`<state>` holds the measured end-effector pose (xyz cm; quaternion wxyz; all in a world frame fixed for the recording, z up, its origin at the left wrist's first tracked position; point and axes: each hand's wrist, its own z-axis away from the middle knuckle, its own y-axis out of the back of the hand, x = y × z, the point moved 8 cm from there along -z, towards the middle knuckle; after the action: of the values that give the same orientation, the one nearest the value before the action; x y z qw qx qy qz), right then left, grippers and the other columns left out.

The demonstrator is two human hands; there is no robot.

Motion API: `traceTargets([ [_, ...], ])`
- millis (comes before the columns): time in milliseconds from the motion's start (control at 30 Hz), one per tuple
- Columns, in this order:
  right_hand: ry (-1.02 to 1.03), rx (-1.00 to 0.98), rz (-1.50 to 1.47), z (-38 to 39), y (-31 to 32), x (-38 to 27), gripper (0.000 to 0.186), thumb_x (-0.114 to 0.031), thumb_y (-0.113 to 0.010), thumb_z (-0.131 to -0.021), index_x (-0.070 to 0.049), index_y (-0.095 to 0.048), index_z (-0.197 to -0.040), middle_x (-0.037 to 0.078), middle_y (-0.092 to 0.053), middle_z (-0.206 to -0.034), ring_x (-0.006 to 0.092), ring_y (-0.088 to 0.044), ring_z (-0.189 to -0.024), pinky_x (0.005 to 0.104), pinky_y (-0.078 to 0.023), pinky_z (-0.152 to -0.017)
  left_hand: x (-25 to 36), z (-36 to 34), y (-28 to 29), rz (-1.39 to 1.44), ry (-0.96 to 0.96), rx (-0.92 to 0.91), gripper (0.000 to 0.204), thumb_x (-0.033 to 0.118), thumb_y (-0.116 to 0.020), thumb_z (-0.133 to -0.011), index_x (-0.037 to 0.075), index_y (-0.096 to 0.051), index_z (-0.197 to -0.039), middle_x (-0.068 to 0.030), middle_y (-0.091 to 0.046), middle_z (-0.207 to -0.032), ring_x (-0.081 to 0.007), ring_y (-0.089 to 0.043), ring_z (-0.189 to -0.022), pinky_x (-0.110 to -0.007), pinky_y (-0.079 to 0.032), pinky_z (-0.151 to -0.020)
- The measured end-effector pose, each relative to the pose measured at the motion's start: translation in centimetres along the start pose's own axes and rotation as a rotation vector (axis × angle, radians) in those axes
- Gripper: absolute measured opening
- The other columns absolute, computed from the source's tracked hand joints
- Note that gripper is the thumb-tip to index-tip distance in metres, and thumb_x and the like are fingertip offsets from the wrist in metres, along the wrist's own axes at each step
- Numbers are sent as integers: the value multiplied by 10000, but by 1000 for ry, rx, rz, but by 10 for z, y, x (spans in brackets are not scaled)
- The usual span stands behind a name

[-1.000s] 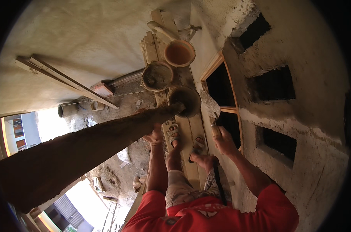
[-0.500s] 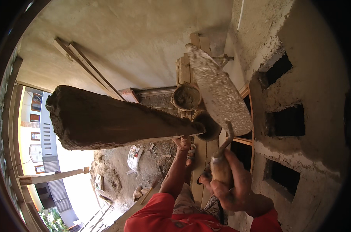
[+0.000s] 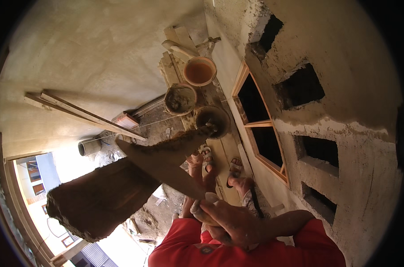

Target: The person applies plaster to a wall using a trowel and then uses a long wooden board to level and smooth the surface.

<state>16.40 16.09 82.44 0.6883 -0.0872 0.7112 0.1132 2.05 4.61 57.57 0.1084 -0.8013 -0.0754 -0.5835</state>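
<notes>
A long mortar-caked board [image 3: 97, 202] slants from lower left toward a dark bucket [image 3: 225, 118] on the plank walkway. My left hand [image 3: 194, 160] grips the board's underside near its narrower end, partly hidden by the board and trowel. Low in the view, my right hand [image 3: 228, 222] is wrapped round the handle of a trowel, whose triangular blade [image 3: 162, 164] lies across the board from my position, its point toward the upper left. Whether the blade touches the board is hard to tell. Beyond stand a bucket of grey mortar [image 3: 179, 99] and an orange-rimmed bucket [image 3: 199, 71].
Planks [image 3: 226, 187] run beneath my sandalled feet. On the right are a rough plastered wall [image 3: 362, 124] with several square holes and a wooden window frame [image 3: 265, 123]. Two boards [image 3: 84, 115] lean on the left wall above a littered dirt floor [image 3: 144, 211]. An overturned-looking cylinder [image 3: 89, 147] lies there.
My right hand has swung the trowel from the right side, through a raised position, leftward across the board. The board's broad end sits lower than half a second ago.
</notes>
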Motion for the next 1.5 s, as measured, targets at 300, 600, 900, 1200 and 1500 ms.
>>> traceTargets([
  [300,-256,150,161,13,0,120,682,-120,-617,-890,20,-281,-1466,216,-561,-947,356,-612,-771,418,-506,-699,0,17,2,-48,-21,-131,868,759,-502,-834,-38,-545,-1174,-109,-568,-1117,-260,-555,-1020,-412,-451,-920],
  [600,-284,276,348,-2,5,346,623,-130,-561,-877,13,-326,-1436,299,-597,-1102,455,-635,-870,499,-512,-767,-14,8,12,-49,-51,-128,901,774,-477,-835,-38,-517,-1224,-120,-546,-1173,-271,-537,-1079,-423,-434,-962],
  [900,-865,198,318,-11,77,508,546,-173,-564,-859,-2,-448,-1365,297,-654,-1024,356,-689,-828,431,-547,-737,81,-74,7,326,-139,-84,957,802,-424,-829,-29,-422,-1303,-127,-512,-1208,-272,-539,-1098,-398,-458,-946],
  [1200,-292,131,232,-19,41,226,627,-79,-562,-880,-11,-336,-1461,277,-610,-1180,389,-629,-1046,425,-528,-849,140,-102,13,382,-239,-140,915,767,-508,-805,-35,-453,-1242,-130,-503,-1187,-287,-495,-1134,-424,-434,-966],
  [1500,-595,263,396,-28,42,422,613,-151,-560,-894,-36,-341,-1454,301,-630,-1077,410,-638,-996,449,-531,-837,239,-114,12,366,-342,-202,891,743,-473,-840,-54,-488,-1237,-216,-553,-1070,-334,-593,-945,-461,-504,-807],
])
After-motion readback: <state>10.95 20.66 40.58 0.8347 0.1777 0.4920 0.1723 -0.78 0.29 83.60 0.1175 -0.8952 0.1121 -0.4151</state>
